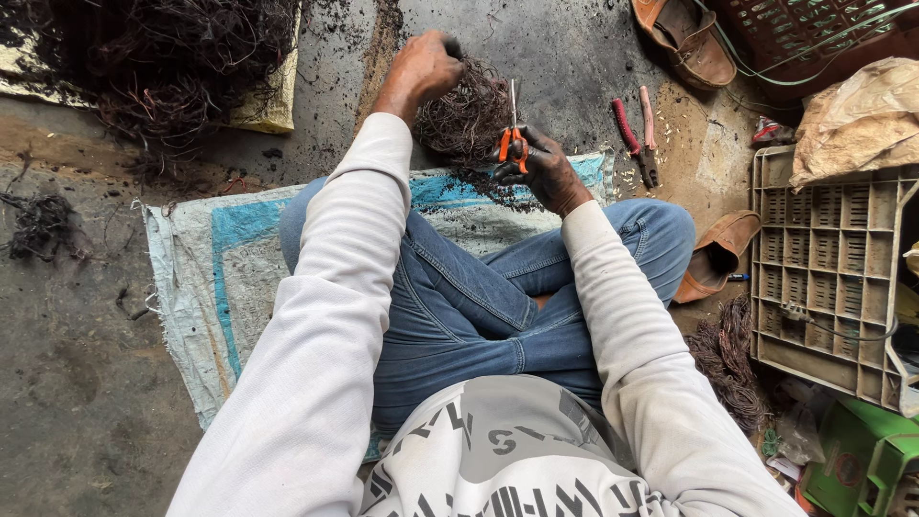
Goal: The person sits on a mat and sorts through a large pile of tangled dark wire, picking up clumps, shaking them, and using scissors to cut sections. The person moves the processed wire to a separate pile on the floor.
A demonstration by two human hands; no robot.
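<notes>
The woven mat (pixel 191 278) lies on the floor under the seated person. The wire bundle (pixel 469 115) is held above its far edge. The left hand (pixel 421 67) is clenched on the bundle's top. The right hand (pixel 541 168) grips orange-handled scissors (pixel 513 134), blades at the bundle. Step judged: cutting wire. A next cut would call for a steady bundle.

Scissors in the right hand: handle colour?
Orange handles on the scissors, gripped by the right hand; shows in the head view.
</notes>
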